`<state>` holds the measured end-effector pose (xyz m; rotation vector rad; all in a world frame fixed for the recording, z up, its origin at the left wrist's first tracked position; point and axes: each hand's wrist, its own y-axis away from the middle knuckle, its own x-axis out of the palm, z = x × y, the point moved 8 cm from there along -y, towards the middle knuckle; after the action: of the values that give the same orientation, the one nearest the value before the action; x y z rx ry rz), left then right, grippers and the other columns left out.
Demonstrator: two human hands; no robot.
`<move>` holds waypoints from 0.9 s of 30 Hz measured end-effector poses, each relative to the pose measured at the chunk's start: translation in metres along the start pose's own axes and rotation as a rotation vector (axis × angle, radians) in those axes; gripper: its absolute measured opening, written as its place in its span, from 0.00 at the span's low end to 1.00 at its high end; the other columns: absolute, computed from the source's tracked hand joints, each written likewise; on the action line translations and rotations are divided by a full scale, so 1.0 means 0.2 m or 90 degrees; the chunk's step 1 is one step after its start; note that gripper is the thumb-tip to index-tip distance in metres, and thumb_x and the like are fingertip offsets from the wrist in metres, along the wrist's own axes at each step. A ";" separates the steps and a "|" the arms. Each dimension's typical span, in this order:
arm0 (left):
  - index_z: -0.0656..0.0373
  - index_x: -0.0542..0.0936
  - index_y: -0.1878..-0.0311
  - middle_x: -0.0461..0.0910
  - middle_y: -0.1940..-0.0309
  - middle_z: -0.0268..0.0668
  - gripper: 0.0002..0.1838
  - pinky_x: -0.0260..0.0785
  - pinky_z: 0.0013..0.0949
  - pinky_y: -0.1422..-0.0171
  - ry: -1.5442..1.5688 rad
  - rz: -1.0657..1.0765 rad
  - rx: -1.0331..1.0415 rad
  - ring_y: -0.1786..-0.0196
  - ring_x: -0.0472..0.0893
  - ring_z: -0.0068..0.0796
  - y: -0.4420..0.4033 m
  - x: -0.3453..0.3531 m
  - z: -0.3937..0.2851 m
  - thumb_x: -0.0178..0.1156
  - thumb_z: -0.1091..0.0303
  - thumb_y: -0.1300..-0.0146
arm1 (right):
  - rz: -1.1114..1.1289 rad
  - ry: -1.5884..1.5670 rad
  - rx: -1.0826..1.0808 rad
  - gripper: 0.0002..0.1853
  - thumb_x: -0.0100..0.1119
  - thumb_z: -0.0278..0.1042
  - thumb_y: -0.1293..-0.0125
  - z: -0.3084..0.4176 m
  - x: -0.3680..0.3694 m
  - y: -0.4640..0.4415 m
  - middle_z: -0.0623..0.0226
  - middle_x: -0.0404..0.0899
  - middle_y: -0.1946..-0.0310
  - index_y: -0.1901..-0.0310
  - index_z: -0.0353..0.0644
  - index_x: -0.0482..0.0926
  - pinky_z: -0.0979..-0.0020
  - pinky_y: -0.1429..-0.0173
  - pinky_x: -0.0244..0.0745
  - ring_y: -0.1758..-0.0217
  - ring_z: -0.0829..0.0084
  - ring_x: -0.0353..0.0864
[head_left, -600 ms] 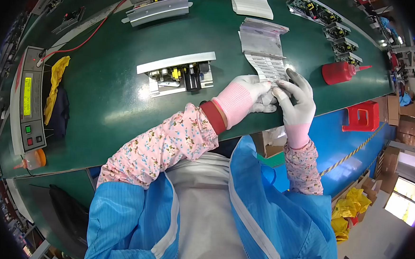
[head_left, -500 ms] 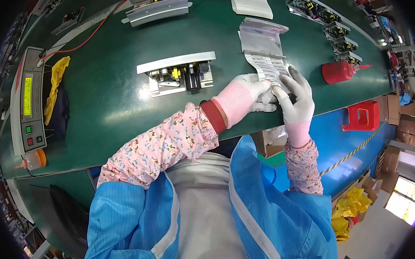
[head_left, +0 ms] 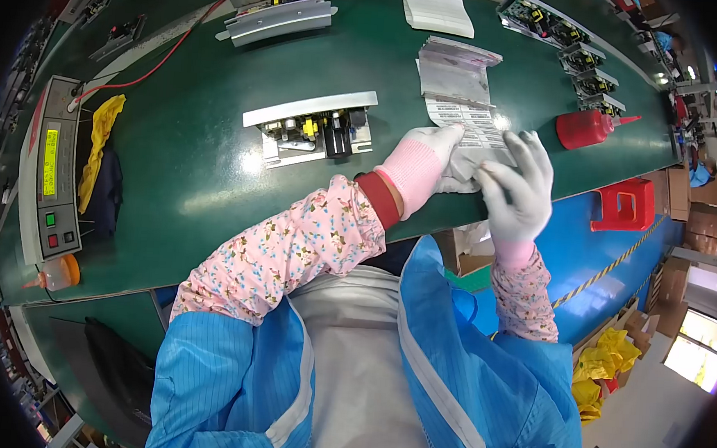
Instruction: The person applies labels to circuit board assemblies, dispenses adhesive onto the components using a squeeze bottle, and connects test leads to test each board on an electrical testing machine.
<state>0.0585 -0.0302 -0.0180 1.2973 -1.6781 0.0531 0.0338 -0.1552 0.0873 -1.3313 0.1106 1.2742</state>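
White gloves with pink cuffs cover both hands. My left hand pinches the near end of a printed label sheet at the bench's front edge. Just right of the sheet is my right hand, its fingers spread and curved; the thumb is near the sheet's lower corner, and whether a label sticks to it is too small to tell. A grey metal bracket lies on the far part of the sheet. To the left, a circuit board in a metal frame sits on the green bench.
A red bottle stands at the right, with several circuit boards behind it. More paper and another framed unit lie at the back. The tester, a yellow cloth and an orange-capped bottle are left. A red stool is beyond the bench.
My right hand has moved away from my left hand, and its fingers have spread. The near part of the sheet shows more now. The view has shifted slightly.
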 end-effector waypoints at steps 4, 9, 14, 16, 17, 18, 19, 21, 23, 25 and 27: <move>0.71 0.75 0.45 0.84 0.61 0.46 0.21 0.85 0.32 0.63 -0.121 0.021 -0.060 0.67 0.85 0.32 0.10 -0.03 0.00 0.56 0.58 0.23 | 0.005 -0.184 0.192 0.21 0.68 0.22 0.40 -0.12 0.00 -0.11 0.57 0.82 0.40 0.43 0.40 0.84 0.66 0.30 0.72 0.33 0.61 0.77; 0.68 0.76 0.45 0.84 0.57 0.45 0.19 0.84 0.35 0.57 -0.433 0.032 -0.059 0.61 0.86 0.35 0.24 -0.06 -0.07 0.57 0.58 0.25 | 0.137 -0.100 0.174 0.33 0.65 0.19 0.40 -0.28 0.22 -0.29 0.57 0.84 0.43 0.30 0.41 0.74 0.70 0.36 0.76 0.43 0.65 0.84; 0.61 0.77 0.45 0.82 0.50 0.41 0.19 0.78 0.43 0.42 -0.913 0.007 0.385 0.49 0.83 0.39 0.28 0.03 -0.21 0.61 0.58 0.30 | 0.204 0.008 0.078 0.32 0.61 0.16 0.38 -0.28 0.38 -0.36 0.60 0.85 0.48 0.30 0.39 0.72 0.74 0.44 0.78 0.51 0.70 0.85; 0.58 0.77 0.45 0.80 0.46 0.40 0.20 0.72 0.47 0.32 -1.105 -0.011 0.814 0.43 0.80 0.41 0.38 0.15 -0.20 0.63 0.58 0.34 | 0.171 -0.045 0.086 0.31 0.60 0.14 0.37 -0.30 0.38 -0.38 0.60 0.84 0.49 0.31 0.39 0.72 0.75 0.46 0.78 0.53 0.71 0.84; 0.58 0.77 0.45 0.80 0.46 0.40 0.20 0.72 0.47 0.32 -1.103 -0.016 0.816 0.43 0.80 0.41 0.37 0.14 -0.19 0.63 0.58 0.34 | 0.173 -0.045 0.081 0.31 0.60 0.14 0.37 -0.28 0.39 -0.40 0.60 0.84 0.49 0.31 0.39 0.72 0.75 0.46 0.78 0.53 0.71 0.84; 0.58 0.77 0.44 0.79 0.45 0.39 0.20 0.69 0.48 0.30 -1.128 -0.024 0.796 0.41 0.79 0.41 0.35 0.13 -0.18 0.63 0.57 0.36 | 0.142 -0.082 0.090 0.31 0.60 0.14 0.37 -0.28 0.37 -0.43 0.61 0.84 0.50 0.31 0.39 0.72 0.75 0.47 0.79 0.53 0.71 0.85; 0.57 0.77 0.44 0.78 0.44 0.39 0.21 0.66 0.48 0.27 -1.153 -0.031 0.776 0.39 0.77 0.41 0.32 0.12 -0.16 0.64 0.57 0.37 | 0.111 -0.118 0.098 0.31 0.60 0.14 0.37 -0.27 0.35 -0.46 0.61 0.84 0.51 0.31 0.40 0.72 0.75 0.47 0.79 0.53 0.72 0.85; 0.56 0.77 0.44 0.76 0.42 0.38 0.23 0.59 0.49 0.22 -1.203 -0.045 0.735 0.35 0.74 0.42 0.28 0.10 -0.13 0.65 0.56 0.40 | 0.048 -0.192 0.115 0.30 0.60 0.13 0.37 -0.27 0.31 -0.52 0.62 0.84 0.53 0.32 0.41 0.72 0.75 0.49 0.79 0.54 0.72 0.85; 0.56 0.77 0.44 0.77 0.42 0.38 0.23 0.60 0.49 0.22 -1.195 -0.034 0.721 0.36 0.74 0.42 0.28 0.11 -0.13 0.65 0.56 0.40 | -0.011 -0.195 0.073 0.29 0.60 0.13 0.37 -0.24 0.30 -0.64 0.61 0.84 0.54 0.33 0.41 0.72 0.75 0.49 0.79 0.54 0.73 0.85; 0.56 0.77 0.43 0.77 0.43 0.39 0.23 0.61 0.49 0.23 -1.185 -0.007 0.690 0.38 0.76 0.41 0.28 0.12 -0.12 0.65 0.57 0.39 | -0.009 -0.158 0.033 0.29 0.60 0.14 0.37 -0.32 0.39 -0.74 0.63 0.85 0.54 0.33 0.41 0.72 0.75 0.49 0.79 0.54 0.73 0.85; 0.56 0.77 0.43 0.77 0.43 0.39 0.23 0.62 0.48 0.23 -1.182 0.000 0.678 0.39 0.76 0.40 0.29 0.12 -0.13 0.65 0.57 0.39 | -0.008 -0.124 -0.011 0.29 0.61 0.15 0.36 -0.37 0.47 -0.79 0.64 0.85 0.54 0.33 0.41 0.72 0.74 0.48 0.79 0.53 0.73 0.85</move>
<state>0.0325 -0.0087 0.0414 2.4208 -3.4549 -0.4690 0.2271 -0.1116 0.0988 -1.2147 -0.0448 1.3900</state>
